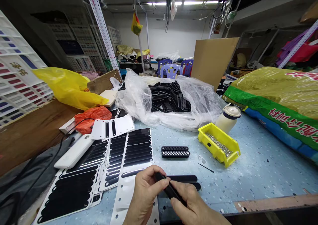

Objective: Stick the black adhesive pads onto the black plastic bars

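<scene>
Both my hands grip one long black strip-shaped piece [172,191] with rounded ends, held at a slant above the table's front. My left hand [146,192] pinches its far end between thumb and fingers. Lower down, my right hand [190,201] is closed around the near part. Behind it, partly hidden by my fingers, flat black pieces [185,178] lie on the table. Farther back sit black pieces with a textured top [175,152], side by side. Left of my hands are white sheets [116,215] bearing rows of black oval stickers [137,148].
A yellow bin [218,145] of small metal parts stands right, beside a cream flask [228,117]. A thin dark rod [206,167] lies before it. Behind, a clear plastic bag [139,99] holds many black pieces [169,97]. A big sack [278,102] fills the right edge.
</scene>
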The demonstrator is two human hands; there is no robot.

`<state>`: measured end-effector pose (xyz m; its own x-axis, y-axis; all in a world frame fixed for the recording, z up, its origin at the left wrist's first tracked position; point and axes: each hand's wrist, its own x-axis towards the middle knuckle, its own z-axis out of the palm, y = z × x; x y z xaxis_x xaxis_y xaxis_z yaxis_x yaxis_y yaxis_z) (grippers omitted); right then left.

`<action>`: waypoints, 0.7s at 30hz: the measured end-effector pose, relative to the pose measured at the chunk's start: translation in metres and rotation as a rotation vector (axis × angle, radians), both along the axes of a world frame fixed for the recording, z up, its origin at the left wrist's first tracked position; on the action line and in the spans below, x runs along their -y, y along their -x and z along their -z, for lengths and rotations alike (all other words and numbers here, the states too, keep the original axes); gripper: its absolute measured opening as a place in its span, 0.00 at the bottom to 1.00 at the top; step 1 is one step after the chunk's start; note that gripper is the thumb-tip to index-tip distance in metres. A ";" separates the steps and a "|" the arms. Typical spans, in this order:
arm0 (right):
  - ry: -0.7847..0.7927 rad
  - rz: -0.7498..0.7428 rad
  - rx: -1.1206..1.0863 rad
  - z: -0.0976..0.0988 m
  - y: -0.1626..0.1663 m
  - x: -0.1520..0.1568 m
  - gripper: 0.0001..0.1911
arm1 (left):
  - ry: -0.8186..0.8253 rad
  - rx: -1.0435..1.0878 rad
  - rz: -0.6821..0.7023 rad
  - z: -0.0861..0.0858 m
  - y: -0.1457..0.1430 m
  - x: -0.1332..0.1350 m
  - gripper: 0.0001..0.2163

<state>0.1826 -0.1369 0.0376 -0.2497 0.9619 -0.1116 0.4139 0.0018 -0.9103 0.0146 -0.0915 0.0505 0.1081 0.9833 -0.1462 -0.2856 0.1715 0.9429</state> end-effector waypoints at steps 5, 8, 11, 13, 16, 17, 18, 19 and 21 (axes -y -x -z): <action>-0.003 -0.094 0.034 -0.013 -0.006 -0.013 0.22 | -0.011 -0.029 -0.081 0.007 -0.005 -0.011 0.08; -0.109 0.035 0.097 -0.011 -0.017 -0.026 0.20 | 0.010 -0.021 -0.210 0.008 -0.009 -0.024 0.11; -0.280 0.114 0.151 -0.004 -0.030 -0.043 0.17 | 0.023 -0.036 -0.268 0.007 -0.010 -0.037 0.16; -0.286 0.122 0.187 -0.002 -0.037 -0.054 0.17 | 0.033 -0.057 -0.243 0.009 -0.011 -0.042 0.17; -0.163 0.116 0.238 -0.003 -0.046 -0.066 0.16 | 0.035 -0.103 -0.184 0.014 -0.010 -0.045 0.17; -0.122 0.112 0.250 -0.002 -0.048 -0.068 0.16 | 0.035 -0.120 -0.168 0.016 -0.010 -0.044 0.16; -0.091 0.110 0.260 -0.001 -0.049 -0.070 0.17 | 0.036 -0.135 -0.154 0.019 -0.010 -0.044 0.16; -0.071 0.110 0.268 0.001 -0.050 -0.071 0.17 | 0.037 -0.150 -0.141 0.021 -0.009 -0.044 0.15; -0.043 0.113 0.276 0.006 -0.051 -0.073 0.18 | 0.036 -0.188 -0.122 0.025 -0.009 -0.044 0.14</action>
<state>0.2340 -0.0641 0.0320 -0.1070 0.9871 -0.1189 0.6454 -0.0220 -0.7635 0.0236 -0.0478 0.0252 -0.0433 0.9812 -0.1880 -0.1263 0.1813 0.9753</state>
